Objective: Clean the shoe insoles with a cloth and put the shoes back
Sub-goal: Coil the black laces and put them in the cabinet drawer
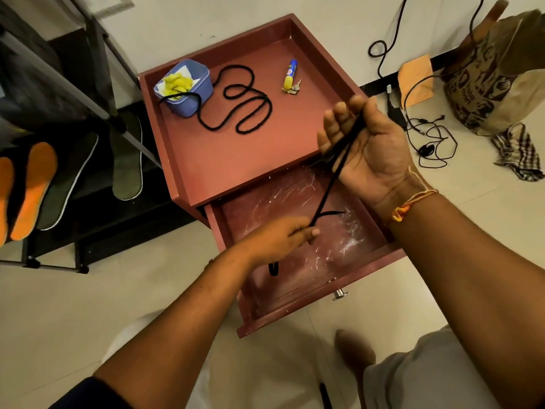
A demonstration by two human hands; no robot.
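My right hand (pixel 368 152), palm up over the open drawer (pixel 295 308), holds a black shoelace (pixel 327 190) wound around its curled fingers. Lower down, my left hand (pixel 280 237) pinches the same lace, which runs taut between both hands. A second black shoelace (pixel 244 98) lies coiled on the red cabinet top (pixel 236 154), one end draped into a blue tub (pixel 188 87) holding a yellow cloth (pixel 177 84). Two orange insoles (pixel 29 184) and two grey insoles (pixel 126 160) lean on the black shoe rack (pixel 88 69) at the left.
A blue-and-yellow tube with keys (pixel 290 78) lies on the cabinet top. Black cables (pixel 427 134), a printed bag (pixel 495 75), an orange cloth (pixel 415 81) and a checked cloth (pixel 519 152) lie on the floor at right. My foot (pixel 354 352) is below the drawer.
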